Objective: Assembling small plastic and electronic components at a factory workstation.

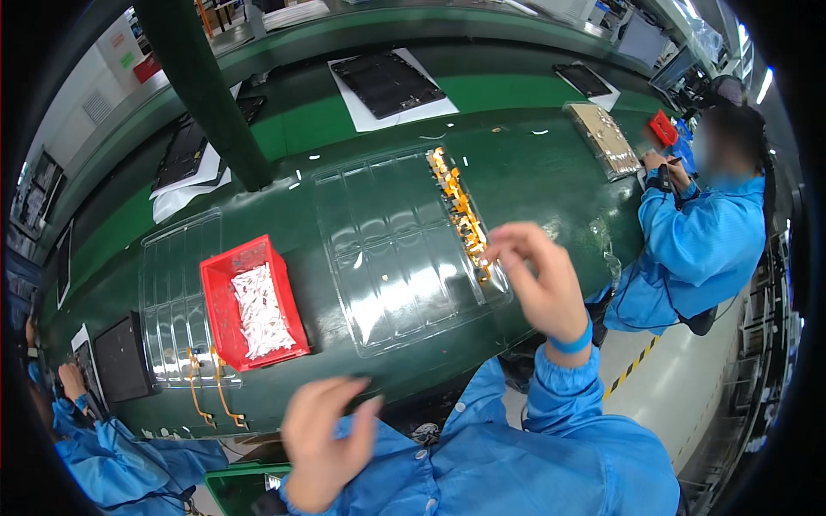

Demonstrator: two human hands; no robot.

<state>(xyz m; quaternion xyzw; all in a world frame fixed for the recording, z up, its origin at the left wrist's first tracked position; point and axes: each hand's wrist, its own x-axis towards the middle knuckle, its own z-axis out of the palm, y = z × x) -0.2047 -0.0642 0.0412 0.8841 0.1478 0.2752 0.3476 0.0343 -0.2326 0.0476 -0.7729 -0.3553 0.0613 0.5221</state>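
Observation:
My right hand (548, 279) is at the right end of a clear plastic tray (387, 322). Its fingers are curled, with the tips drawn in beside a row of orange flex cables (460, 206) in the tray's last compartment. Whatever lies between those fingertips is too small to make out. Slightly blurred, my left hand (327, 443) hovers at the near edge of the green bench, fingers apart and holding nothing. A red bin (297, 331) of small white strips (261, 314) stands left of the tray. Two long orange flex cables (196, 391) lie below the bin's left side.
Another clear tray (176, 249) sits partly beneath the bin. Black panels on white sheets, one a large panel (387, 83), lie across the far side. A green post (194, 95) rises at back left. Co-workers in blue sit at right (701, 232) and left (120, 473).

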